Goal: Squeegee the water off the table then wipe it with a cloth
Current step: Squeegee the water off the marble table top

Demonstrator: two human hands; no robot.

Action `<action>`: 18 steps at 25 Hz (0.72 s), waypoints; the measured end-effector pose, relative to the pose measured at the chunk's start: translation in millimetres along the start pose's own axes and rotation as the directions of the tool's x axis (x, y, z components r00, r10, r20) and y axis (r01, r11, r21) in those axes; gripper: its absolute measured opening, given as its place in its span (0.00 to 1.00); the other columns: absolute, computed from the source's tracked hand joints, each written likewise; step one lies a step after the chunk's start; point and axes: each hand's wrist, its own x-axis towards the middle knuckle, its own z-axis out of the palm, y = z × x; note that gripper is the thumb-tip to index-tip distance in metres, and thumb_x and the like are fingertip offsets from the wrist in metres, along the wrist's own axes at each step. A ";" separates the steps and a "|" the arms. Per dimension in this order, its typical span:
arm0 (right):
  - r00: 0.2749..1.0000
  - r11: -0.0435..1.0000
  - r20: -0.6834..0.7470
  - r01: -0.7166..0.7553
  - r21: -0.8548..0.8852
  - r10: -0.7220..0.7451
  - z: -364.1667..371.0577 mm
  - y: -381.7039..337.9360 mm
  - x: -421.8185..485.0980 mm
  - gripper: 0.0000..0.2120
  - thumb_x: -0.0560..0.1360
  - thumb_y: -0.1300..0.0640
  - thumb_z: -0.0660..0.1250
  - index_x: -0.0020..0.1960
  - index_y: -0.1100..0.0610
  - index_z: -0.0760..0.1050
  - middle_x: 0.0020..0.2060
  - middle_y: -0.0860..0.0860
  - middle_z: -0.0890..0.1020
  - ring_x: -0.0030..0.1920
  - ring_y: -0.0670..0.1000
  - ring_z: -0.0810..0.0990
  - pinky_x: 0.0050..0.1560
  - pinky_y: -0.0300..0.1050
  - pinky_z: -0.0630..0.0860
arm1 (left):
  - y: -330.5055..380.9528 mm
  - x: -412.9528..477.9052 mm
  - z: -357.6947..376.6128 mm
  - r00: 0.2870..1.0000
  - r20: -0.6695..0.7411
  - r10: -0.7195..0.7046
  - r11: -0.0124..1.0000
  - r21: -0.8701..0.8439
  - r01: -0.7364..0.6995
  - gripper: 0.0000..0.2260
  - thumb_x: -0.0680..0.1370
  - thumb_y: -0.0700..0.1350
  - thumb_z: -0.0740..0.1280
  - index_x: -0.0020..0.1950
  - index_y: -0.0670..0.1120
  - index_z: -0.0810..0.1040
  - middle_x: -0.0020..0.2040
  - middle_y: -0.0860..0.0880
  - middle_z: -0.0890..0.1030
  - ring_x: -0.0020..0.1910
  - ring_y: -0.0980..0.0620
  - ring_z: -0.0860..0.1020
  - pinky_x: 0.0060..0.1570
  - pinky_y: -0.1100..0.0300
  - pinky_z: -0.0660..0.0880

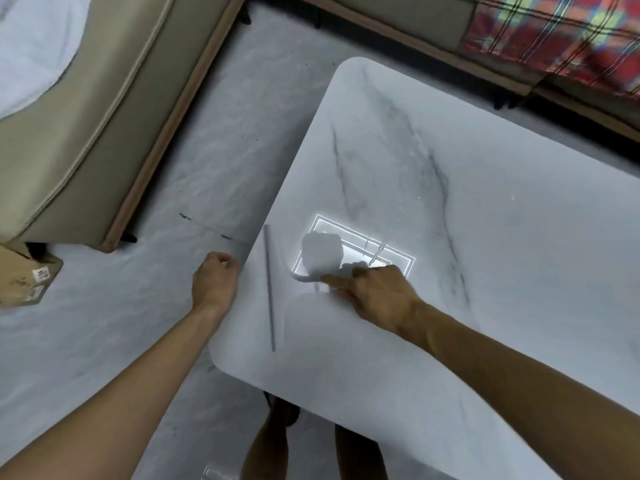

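Note:
The white marble table [450, 209] fills the right half of the head view. On it near the left edge stands a white squeegee [270, 292], its long grey blade lying almost parallel to that edge. My right hand [377, 292] grips the curved white handle, with the forefinger stretched along it toward the blade. A few thin water streaks [379, 249] glint just beyond that hand. My left hand [214, 282] hovers off the table's left edge over the floor, fingers curled in, and nothing shows in it. No cloth is in view.
A beige sofa [86, 133] stands at the left, and a cardboard box [24, 275] sits beside its corner. Another sofa with a red plaid blanket [554, 36] runs behind the table. Pale marble floor [207, 150] lies between them. My legs show below the table's near edge.

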 end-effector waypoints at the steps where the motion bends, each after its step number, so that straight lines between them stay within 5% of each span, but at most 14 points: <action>1: 0.999 0.999 -0.039 -0.034 0.000 0.033 -3.1 16.0 -18.9 0.18 0.81 0.46 0.52 0.69 0.32 0.62 0.44 0.48 0.80 0.40 0.54 0.82 0.34 0.43 0.66 | -1.7 -2.4 5.1 0.999 0.038 0.016 1.000 0.005 -0.016 0.15 0.81 0.46 0.58 0.64 0.42 0.73 0.63 0.42 0.77 0.59 0.43 0.76 0.52 0.59 0.70; 4: 0.973 0.977 -0.141 -0.196 -0.088 0.183 -8.0 51.7 -77.1 0.20 0.79 0.43 0.49 0.69 0.32 0.64 0.31 0.45 0.75 0.27 0.52 0.78 0.23 0.39 0.66 | -1.3 -7.5 18.3 0.992 0.088 0.092 0.995 0.018 -0.094 0.14 0.80 0.45 0.62 0.64 0.41 0.73 0.62 0.42 0.77 0.59 0.43 0.76 0.52 0.58 0.71; 8: 0.918 0.912 -0.111 -0.392 -0.121 0.380 -13.8 43.6 -123.3 0.21 0.79 0.41 0.47 0.67 0.36 0.69 0.29 0.46 0.72 0.26 0.55 0.77 0.24 0.45 0.72 | -11.8 -15.3 13.1 0.980 0.049 0.193 0.981 -0.039 -0.191 0.08 0.78 0.39 0.65 0.57 0.42 0.78 0.55 0.45 0.80 0.49 0.48 0.77 0.48 0.60 0.71; 13: 0.989 0.989 -0.066 -0.132 0.062 0.136 5.3 -64.8 -53.2 0.19 0.80 0.41 0.46 0.69 0.34 0.64 0.41 0.48 0.81 0.38 0.57 0.82 0.35 0.47 0.75 | -33.3 -17.1 -22.0 0.986 -0.047 0.162 0.984 -0.067 -0.165 0.11 0.79 0.38 0.56 0.47 0.44 0.79 0.41 0.46 0.81 0.37 0.51 0.77 0.33 0.62 0.70; 18: 0.991 0.998 0.118 0.059 0.017 -0.061 49.5 -146.5 21.5 0.19 0.83 0.47 0.52 0.72 0.38 0.62 0.47 0.52 0.79 0.49 0.57 0.80 0.41 0.47 0.68 | -80.8 1.7 -46.1 0.986 -0.132 0.107 0.994 0.029 -0.104 0.16 0.80 0.39 0.53 0.51 0.43 0.80 0.51 0.43 0.81 0.53 0.41 0.78 0.48 0.56 0.72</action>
